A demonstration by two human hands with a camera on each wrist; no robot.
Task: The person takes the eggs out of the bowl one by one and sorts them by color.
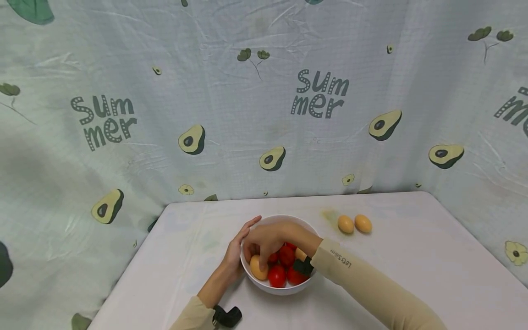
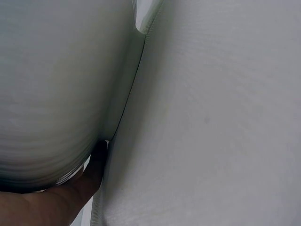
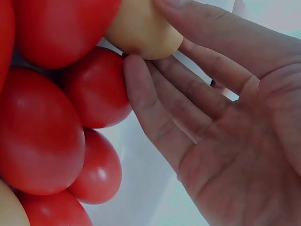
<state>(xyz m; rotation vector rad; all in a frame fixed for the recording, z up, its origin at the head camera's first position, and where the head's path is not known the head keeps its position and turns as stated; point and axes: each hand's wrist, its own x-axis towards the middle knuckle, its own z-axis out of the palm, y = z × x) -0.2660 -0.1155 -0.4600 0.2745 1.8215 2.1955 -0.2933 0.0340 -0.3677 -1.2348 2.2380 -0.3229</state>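
A white bowl (image 1: 274, 290) stands on the table, holding several red egg-shaped pieces (image 1: 277, 276) and some yellow-orange ones. My right hand (image 1: 267, 237) reaches down inside it and holds a yellow-orange egg (image 1: 258, 271) at the bowl's left side. In the right wrist view the thumb lies on one side of this egg (image 3: 141, 30) and the fingers on the other. Smooth red eggs (image 3: 40, 132) crowd beside those fingers. My left hand (image 1: 235, 251) rests against the bowl's outer left wall, its fingers extended along the rim. The left wrist view shows a digit close to the bowl's underside (image 2: 56, 103).
Two more yellow-orange eggs (image 1: 354, 224) lie side by side on the white table (image 1: 396, 256), to the back right of the bowl. Behind the table hangs a pale cloth (image 1: 231, 110) printed with avocados and lettering. Black wrist cameras (image 1: 228, 316) sit on both wrists.
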